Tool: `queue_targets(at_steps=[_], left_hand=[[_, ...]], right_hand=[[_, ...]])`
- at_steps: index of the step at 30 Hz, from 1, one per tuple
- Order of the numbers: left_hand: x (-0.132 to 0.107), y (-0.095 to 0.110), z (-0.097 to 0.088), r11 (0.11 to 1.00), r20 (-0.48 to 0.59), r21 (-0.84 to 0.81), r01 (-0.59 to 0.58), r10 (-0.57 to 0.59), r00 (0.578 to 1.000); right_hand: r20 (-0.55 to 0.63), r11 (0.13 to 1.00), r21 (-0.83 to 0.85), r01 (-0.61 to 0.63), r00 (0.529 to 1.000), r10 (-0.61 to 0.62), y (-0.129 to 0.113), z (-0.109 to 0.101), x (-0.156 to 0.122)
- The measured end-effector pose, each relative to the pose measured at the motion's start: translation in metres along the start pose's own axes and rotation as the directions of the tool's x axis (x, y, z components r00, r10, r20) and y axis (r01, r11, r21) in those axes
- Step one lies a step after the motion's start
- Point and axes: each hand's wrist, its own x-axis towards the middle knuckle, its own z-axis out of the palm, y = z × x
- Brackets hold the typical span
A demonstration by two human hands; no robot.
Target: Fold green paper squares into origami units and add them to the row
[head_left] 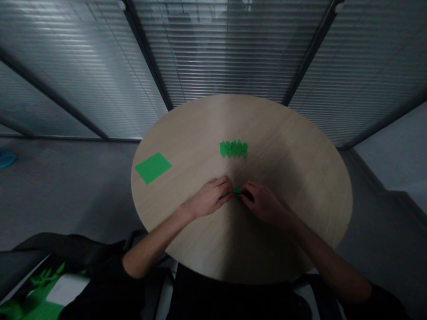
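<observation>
My left hand (208,198) and my right hand (262,203) meet near the middle of a round light-wood table (287,151). Between their fingertips, both hands pinch a small piece of green paper (236,191), mostly hidden by my fingers. Its fold or shape cannot be made out. Just beyond my hands lies a row of folded green paper shapes (233,149), touching one another. A flat square green paper sheet (153,168) lies apart from them near the table's left edge, out of reach of my fingers.
Slatted glass partitions with dark frames (227,49) stand beyond the table, and a grey floor (66,195) surrounds it. A blue item (6,158) lies at the far left. Dark fabric and green-printed material (40,284) sit at the lower left.
</observation>
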Motion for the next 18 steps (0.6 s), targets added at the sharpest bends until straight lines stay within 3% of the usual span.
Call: queue_targets(at_steps=[10,18], left_hand=[[0.0007,0.005,0.0034,0.997,-0.022,0.016,0.071,-0.07,0.997],[0.0018,0.007,0.0021,0.996,0.003,0.035,0.078,-0.078,0.997]], right_hand=[[-0.054,0.996,0.083,-0.024,0.998,0.029,0.0029,0.0064,-0.0057],[-0.073,0.999,0.032,-0.035,0.997,0.038,-0.0018,0.007,-0.005]])
